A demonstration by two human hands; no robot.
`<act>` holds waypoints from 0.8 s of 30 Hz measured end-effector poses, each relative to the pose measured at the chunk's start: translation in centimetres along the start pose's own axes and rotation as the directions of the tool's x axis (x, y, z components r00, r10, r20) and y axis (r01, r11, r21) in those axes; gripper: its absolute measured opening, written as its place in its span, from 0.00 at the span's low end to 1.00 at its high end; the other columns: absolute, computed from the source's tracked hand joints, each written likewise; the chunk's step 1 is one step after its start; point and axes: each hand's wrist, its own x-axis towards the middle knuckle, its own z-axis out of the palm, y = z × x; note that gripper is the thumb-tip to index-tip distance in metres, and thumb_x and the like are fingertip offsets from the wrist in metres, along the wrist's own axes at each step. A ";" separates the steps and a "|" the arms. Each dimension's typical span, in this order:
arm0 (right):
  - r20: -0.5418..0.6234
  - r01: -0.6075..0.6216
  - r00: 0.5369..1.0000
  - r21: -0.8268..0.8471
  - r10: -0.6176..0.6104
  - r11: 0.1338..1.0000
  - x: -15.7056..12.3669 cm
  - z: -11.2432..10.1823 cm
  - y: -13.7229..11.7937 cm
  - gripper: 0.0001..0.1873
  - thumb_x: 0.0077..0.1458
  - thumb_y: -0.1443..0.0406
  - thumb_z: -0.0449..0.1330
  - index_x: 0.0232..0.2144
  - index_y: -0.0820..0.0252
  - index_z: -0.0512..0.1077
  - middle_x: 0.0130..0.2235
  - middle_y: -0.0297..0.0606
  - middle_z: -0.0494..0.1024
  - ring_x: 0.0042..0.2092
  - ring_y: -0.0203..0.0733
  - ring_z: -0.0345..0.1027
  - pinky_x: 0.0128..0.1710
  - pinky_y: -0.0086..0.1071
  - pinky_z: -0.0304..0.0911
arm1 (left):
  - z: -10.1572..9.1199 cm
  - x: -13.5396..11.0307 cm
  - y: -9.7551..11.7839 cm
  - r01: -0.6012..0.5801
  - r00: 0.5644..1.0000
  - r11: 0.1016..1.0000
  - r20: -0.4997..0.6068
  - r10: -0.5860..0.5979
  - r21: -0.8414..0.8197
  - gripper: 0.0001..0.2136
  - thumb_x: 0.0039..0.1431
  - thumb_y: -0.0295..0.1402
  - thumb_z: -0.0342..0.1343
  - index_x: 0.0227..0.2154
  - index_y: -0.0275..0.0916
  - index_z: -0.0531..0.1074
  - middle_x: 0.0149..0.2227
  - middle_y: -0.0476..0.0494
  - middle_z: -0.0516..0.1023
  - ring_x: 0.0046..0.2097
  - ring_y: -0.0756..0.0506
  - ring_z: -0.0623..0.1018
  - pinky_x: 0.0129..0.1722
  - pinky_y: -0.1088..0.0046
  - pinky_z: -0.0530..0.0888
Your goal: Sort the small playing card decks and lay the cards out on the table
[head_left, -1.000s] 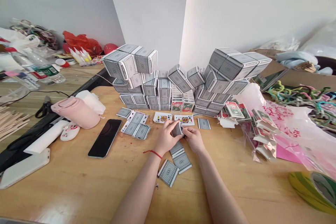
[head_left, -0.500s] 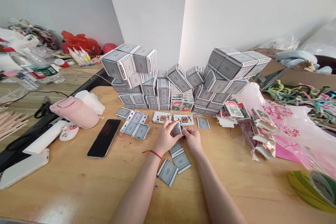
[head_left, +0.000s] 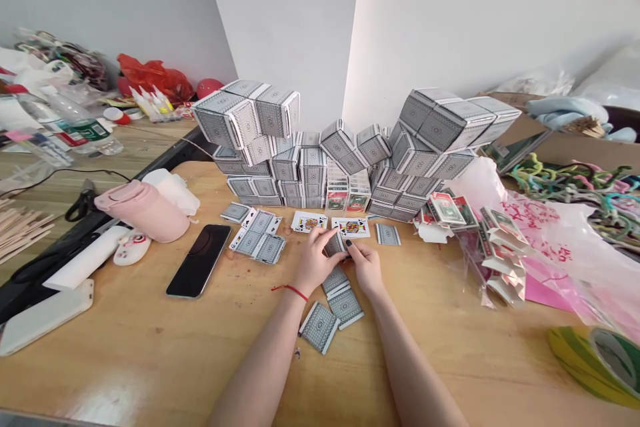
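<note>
We pinch a small patterned card (head_left: 334,245) between both hands, the fingers and thumb of our left hand (head_left: 315,260) closed around it and those of our right hand (head_left: 367,268) gripping its near right edge. We have it over the wooden table (head_left: 440,320), just this side of two face-up cards (head_left: 350,227). Folded cards (head_left: 346,308) lie between our forearms, a phone (head_left: 199,260) rests to our left, and stacked card blocks (head_left: 313,173) stand behind.
</note>
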 end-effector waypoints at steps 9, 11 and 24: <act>0.045 -0.053 0.998 0.053 0.050 0.997 0.1 -0.2 0.3 0.14 0.43 0.58 0.59 0.15 0.63 0.70 0.18 0.34 0.69 0.23 0.35 0.60 0.25 0.29 0.58 | 0.1 0.1 0.0 0.008 1.000 1.000 -0.002 -0.008 -0.018 0.22 0.47 0.34 0.57 0.48 0.44 0.63 0.42 0.45 0.65 0.45 0.46 0.69 0.46 0.67 0.69; 0.095 -0.104 0.992 0.204 0.086 0.974 0.2 -0.4 0.4 0.12 0.42 0.60 0.61 0.17 0.64 0.72 0.20 0.36 0.71 0.24 0.36 0.63 0.27 0.30 0.60 | 0.0 0.2 0.1 0.018 1.000 0.999 -0.016 -0.018 -0.032 0.22 0.49 0.35 0.56 0.48 0.44 0.62 0.42 0.44 0.64 0.46 0.46 0.68 0.46 0.68 0.68; 0.254 -0.261 0.952 0.391 0.168 0.883 0.5 -0.9 0.0 0.11 0.39 0.60 0.66 0.23 0.65 0.76 0.26 0.38 0.76 0.27 0.34 0.68 0.32 0.28 0.65 | -0.6 0.2 -0.2 0.021 0.999 1.000 -0.037 -0.021 0.003 0.21 0.49 0.41 0.55 0.47 0.44 0.64 0.42 0.45 0.66 0.46 0.46 0.69 0.44 0.69 0.69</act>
